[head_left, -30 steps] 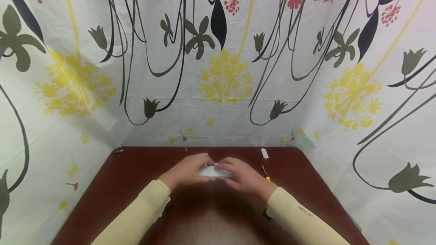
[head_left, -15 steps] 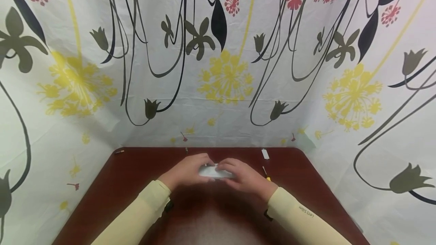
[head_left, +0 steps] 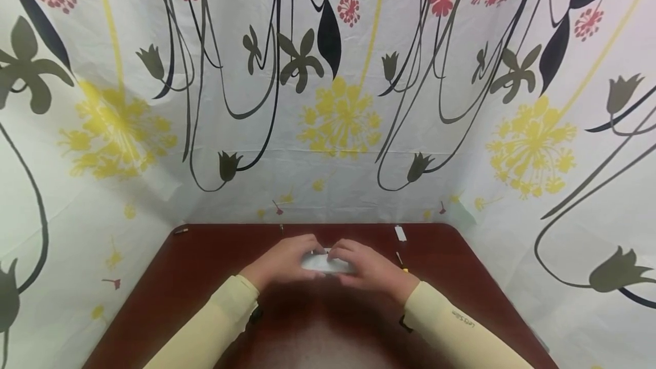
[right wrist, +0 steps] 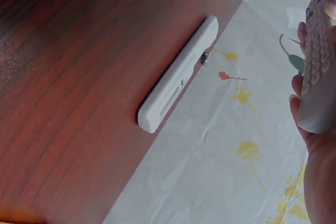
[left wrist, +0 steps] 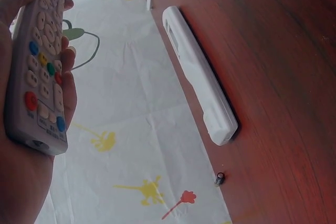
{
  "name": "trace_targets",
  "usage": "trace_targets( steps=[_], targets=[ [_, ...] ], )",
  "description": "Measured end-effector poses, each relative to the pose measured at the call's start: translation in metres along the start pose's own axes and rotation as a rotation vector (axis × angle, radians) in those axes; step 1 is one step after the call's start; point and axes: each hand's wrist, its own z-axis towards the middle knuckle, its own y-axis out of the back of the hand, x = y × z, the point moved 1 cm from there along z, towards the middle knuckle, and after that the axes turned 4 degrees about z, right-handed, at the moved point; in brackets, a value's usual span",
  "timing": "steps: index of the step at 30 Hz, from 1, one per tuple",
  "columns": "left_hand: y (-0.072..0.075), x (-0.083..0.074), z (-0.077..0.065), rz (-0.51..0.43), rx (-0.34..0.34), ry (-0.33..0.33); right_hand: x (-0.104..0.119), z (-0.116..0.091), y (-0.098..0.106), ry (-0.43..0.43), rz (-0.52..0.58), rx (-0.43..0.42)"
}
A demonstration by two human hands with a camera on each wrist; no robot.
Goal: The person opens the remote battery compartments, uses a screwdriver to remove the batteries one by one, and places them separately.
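A pale remote control (head_left: 328, 264) is held between both hands above the table; its white and coloured buttons show in the wrist views. My left hand (head_left: 287, 259) grips one end, with the thumb on the button side and fingers curled beneath, seen in the left wrist view around the remote control (left wrist: 44, 72). The right hand (head_left: 370, 266) holds the other end in the same way. On the table lies a long white plastic casing (left wrist: 202, 77) with slots along its side, mostly hidden by the hands in the head view.
On the dark red table (head_left: 225, 249) lie a battery (head_left: 181, 230) at the far left, another battery (head_left: 281, 229) at the back edge, a white cover (head_left: 400, 233) and a yellow-handled screwdriver (head_left: 401, 259) at right. A patterned sheet (head_left: 328, 187) surrounds the table.
Both hands keep hold of the remote control and have hardly moved. The right thumb and fingertips shift slightly. The whole head view drifts a few pixels downward.
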Motion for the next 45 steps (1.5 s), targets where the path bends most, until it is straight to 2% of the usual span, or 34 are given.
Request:
trace_targets(
  steps=[10, 18, 33, 38, 45],
  targets=[
    [-0.005, -0.002, -0.001, 0.004, -0.027, -0.037, -0.003, 0.000, -0.003, 0.021, -0.030, 0.025],
    [-0.008, -0.004, -0.002, -0.018, -0.026, -0.011, -0.007, -0.002, -0.005, 0.037, -0.015, 0.018],
    [0.000, -0.008, -0.002, -0.002, -0.044, -0.033, -0.006, 0.006, 0.000, 0.025, 0.013, 0.025],
    [0.003, -0.009, -0.003, 0.001, -0.042, -0.021, -0.004, 0.009, 0.002, 0.035, 0.021, 0.026],
    [0.001, -0.005, -0.002, -0.004, -0.041, -0.027, -0.005, 0.011, 0.001, 0.049, 0.012, 0.030]
  ],
)
